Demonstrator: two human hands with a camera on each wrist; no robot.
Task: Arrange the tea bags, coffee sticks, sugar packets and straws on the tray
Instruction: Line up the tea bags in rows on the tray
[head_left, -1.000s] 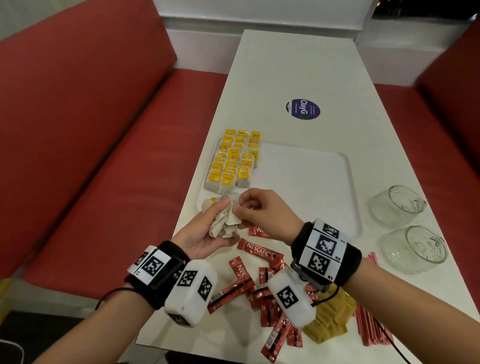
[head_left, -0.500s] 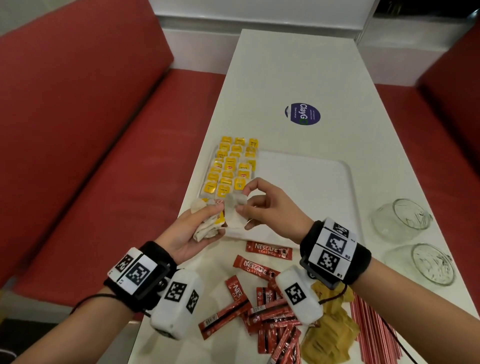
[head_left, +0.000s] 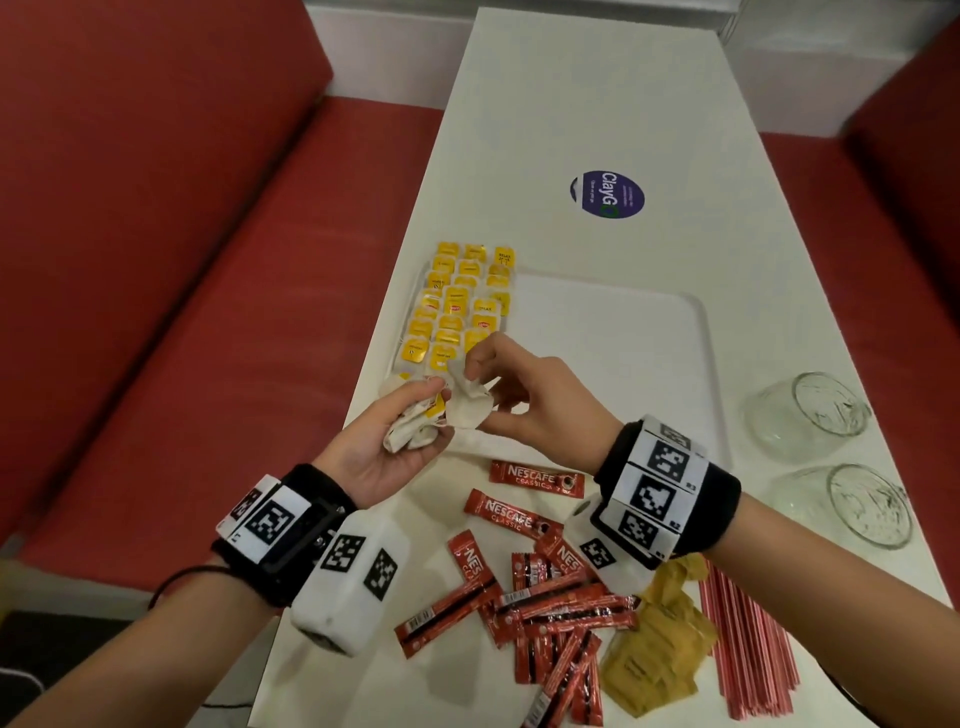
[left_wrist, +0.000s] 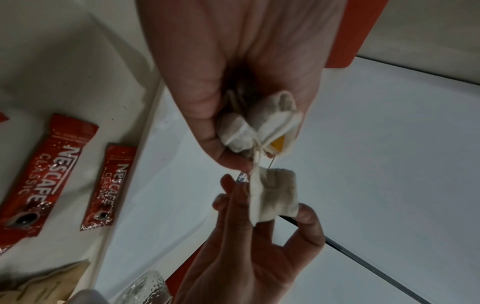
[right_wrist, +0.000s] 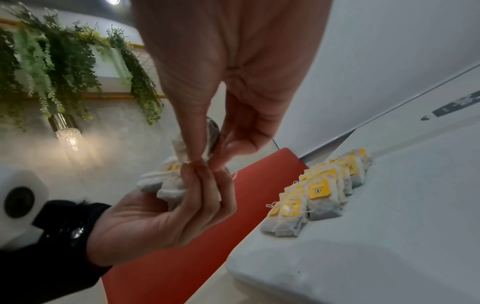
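Both hands meet above the near left corner of the tray (head_left: 613, 338). Your left hand (head_left: 382, 447), palm up, curls its fingers around a bunch of tea bags (head_left: 413, 426); the left wrist view shows their strings and one yellow tag gathered at the thumb. Your right hand (head_left: 524, 400) pinches a single tea bag (head_left: 470, 405) between thumb and forefinger, its remaining fingers spread. That single tea bag sits just beside the bunch, joined to it by a thread in the left wrist view.

Just beyond your hands, rows of tea bags with yellow tags (head_left: 457, 306) lie along the left side of the tray, overlapping one another. The rest of the tray shows bare white surface.

On the worktop (head_left: 587, 98) on your side of the tray lie red coffee sticks (head_left: 540, 592): two singly near the tray edge, the others piled under your right wrist. Right of that pile lie tan sugar packets (head_left: 660, 649) in a heap, then a bundle of red straws (head_left: 748, 639) near the worktop's right edge. Two glass bowls (head_left: 831, 457) lie on their sides to the right of the tray. A round blue sticker (head_left: 608, 195) lies on the worktop beyond the tray. Red bench seats (head_left: 182, 270) flank the worktop.
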